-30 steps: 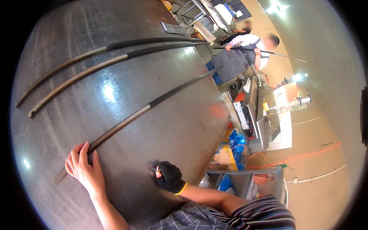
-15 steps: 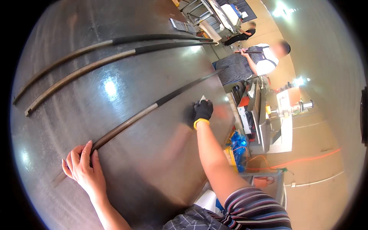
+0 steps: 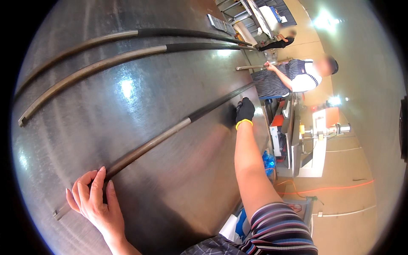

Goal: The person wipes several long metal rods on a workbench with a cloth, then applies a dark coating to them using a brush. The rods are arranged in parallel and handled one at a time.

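A long narrow metal strip, dark along its far half, lies slantwise on the metal table. My bare left hand is closed over the strip near its close end, thumb on one side and fingers across it. The strip's end sticks out beyond my fingers. My right hand, in a black glove with a yellow band at the wrist, is closed just beside the strip's dark far part. A small pale tip shows at its fingers; most of that piece is hidden.
Two similar strips, an outer strip and an inner strip, lie farther left on the table. A co-worker in a striped apron stands at the far edge holding a bar. Beyond the right edge stands a machine.
My right hand has moved farther away, closer to the strip's far part. My left hand stays on the strip. The co-worker's bar now reaches over the table edge.
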The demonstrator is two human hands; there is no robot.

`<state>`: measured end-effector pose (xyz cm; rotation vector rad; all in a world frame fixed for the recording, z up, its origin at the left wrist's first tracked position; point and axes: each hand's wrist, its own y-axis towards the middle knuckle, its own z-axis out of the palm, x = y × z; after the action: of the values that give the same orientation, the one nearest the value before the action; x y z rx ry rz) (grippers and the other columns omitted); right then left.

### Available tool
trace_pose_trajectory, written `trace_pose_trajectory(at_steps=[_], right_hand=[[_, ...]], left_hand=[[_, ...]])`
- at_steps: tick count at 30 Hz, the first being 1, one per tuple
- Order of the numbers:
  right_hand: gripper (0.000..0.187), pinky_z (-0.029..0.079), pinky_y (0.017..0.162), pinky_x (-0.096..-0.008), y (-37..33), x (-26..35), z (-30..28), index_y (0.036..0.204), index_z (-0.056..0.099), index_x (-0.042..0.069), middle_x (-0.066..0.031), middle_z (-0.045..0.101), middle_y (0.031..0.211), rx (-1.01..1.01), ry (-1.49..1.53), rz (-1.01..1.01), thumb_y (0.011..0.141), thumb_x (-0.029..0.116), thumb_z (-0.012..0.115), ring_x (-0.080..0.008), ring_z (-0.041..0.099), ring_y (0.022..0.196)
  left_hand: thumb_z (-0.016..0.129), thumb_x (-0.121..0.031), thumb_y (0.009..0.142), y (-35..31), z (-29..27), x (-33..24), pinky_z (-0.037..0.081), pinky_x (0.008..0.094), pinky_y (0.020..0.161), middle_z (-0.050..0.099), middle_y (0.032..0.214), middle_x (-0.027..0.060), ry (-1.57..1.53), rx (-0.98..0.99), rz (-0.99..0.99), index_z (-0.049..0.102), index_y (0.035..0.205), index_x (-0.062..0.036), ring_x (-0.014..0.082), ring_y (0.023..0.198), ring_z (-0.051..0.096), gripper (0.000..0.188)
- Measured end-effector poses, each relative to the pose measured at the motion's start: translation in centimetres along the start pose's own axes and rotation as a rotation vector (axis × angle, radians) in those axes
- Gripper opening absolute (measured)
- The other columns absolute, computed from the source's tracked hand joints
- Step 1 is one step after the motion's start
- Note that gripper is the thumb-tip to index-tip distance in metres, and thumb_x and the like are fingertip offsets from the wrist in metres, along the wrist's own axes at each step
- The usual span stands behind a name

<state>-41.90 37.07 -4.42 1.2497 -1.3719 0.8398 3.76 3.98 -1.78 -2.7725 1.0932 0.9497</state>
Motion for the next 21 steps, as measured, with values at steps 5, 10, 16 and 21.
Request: trace_pose_trajectory(at_steps=[5,10,16,21], right_hand=[[0.022,0.032,0.042,-0.0288,-1.7,1.6,1.7,0.062,0.051,0.004,-0.0040,0.048,0.058,-0.047,-0.061,0.007,0.083,0.011,0.053,-0.0125,0.042,0.045],[0.022,0.029,0.039,-0.0283,-1.5,1.8,1.5,0.062,0.050,0.006,-0.0030,0.046,0.055,-0.041,-0.045,0.033,0.082,0.012,0.054,-0.0121,0.038,0.041],[0.024,0.028,0.039,-0.0260,-1.7,2.0,1.1,0.061,0.047,0.013,0.0008,0.044,0.054,0.046,0.007,0.174,0.083,0.013,0.057,-0.0088,0.037,0.041],[0.020,0.031,0.041,-0.0231,-2.2,1.8,-0.1,0.064,0.050,0.012,0.0029,0.046,0.056,0.241,0.046,0.200,0.083,0.013,0.058,-0.0077,0.041,0.044]], left_hand=[[0.068,-0.008,0.075,0.0,-0.2,0.0,0.021,0.0479,0.108,0.060,0.098,-0.0008,0.022,0.027,-0.021,0.070,0.098,-0.0139,0.0186,0.100,0.055,0.024],[0.068,-0.007,0.074,0.0,-0.2,0.0,0.023,0.0469,0.106,0.060,0.097,-0.0012,0.025,0.010,0.016,0.070,0.098,-0.0133,0.0183,0.098,0.055,0.024],[0.068,-0.008,0.075,0.2,-0.1,0.3,0.024,0.0433,0.103,0.060,0.095,-0.0017,0.031,-0.007,0.038,0.070,0.096,-0.0125,0.0178,0.095,0.055,0.022],[0.068,-0.008,0.075,0.4,0.0,0.1,0.026,0.0416,0.101,0.060,0.094,-0.0017,0.026,-0.017,0.058,0.070,0.095,-0.0118,0.0174,0.094,0.055,0.021]])
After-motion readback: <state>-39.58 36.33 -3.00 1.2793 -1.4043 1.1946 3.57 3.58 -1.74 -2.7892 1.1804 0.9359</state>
